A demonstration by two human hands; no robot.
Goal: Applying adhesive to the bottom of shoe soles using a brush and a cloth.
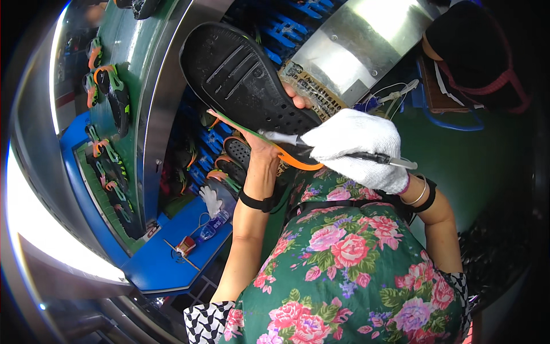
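Note:
My bare left hand [262, 143] is wrapped round a black shoe [240, 74] with an orange and green strap along its near side. Its fingertips show at the shoe's far edge. The shoe is tilted up, its broad ridged end pointing to the upper left, with small round holes in the narrower part. In a white knitted glove, my right hand [361, 146] closes on a slim dark tool with a pale tip [278, 137]. That tip lies over the shoe's near side, by the strap; whether it touches cannot be told.
A green conveyor belt [130, 54] carries several similar shoes on the left. Below it, a blue ledge [160, 264] holds a bottle [209, 229], a small red container [185, 246] and a white glove [211, 199]. More shoes [236, 150] sit on blue racks. A metal housing [364, 40] rises ahead.

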